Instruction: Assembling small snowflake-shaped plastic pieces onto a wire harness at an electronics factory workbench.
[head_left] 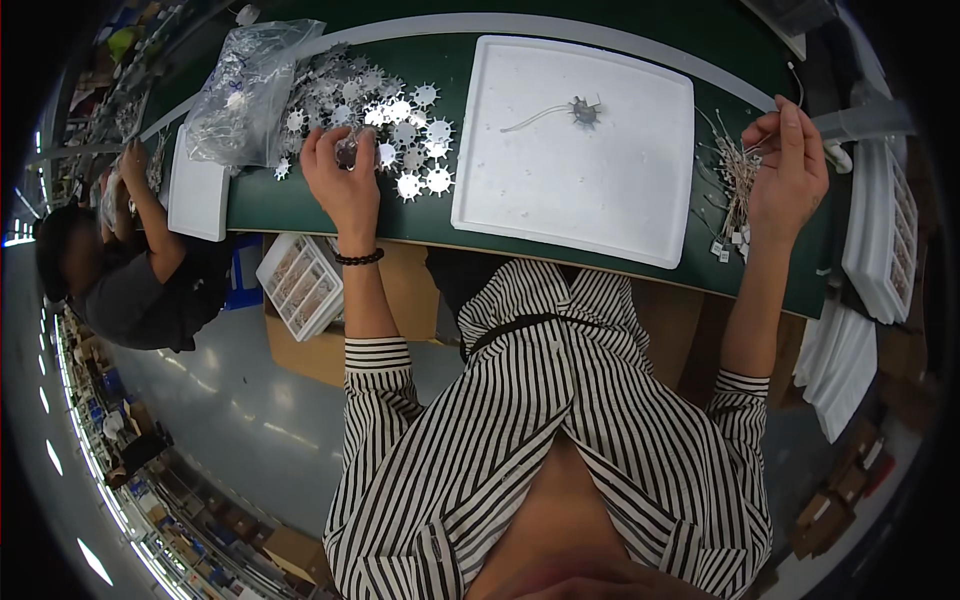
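Note:
My left hand [343, 185] is at the edge of a pile of shiny star-shaped metal plates [408, 132], its fingers curled around one darker-looking star-shaped plate [347, 152]. On the right, my right hand [789, 172] is raised over a bundle of thin white wires with small end pieces [737, 180]. A thin white wire [762, 148] runs at its fingers, which are pinched together. Between the hands lies a white foam tray [560, 200]. On it rests one star-shaped plate [584, 112] with a wire attached, the wire trailing left.
A clear plastic bag [245, 95] of metal pieces leans over a white foam board [198, 200] at left. Stacked white trays [880, 235] stand beyond the right table edge. A compartment tray [303, 285] sits below the table. Another person [130, 270] works at far left.

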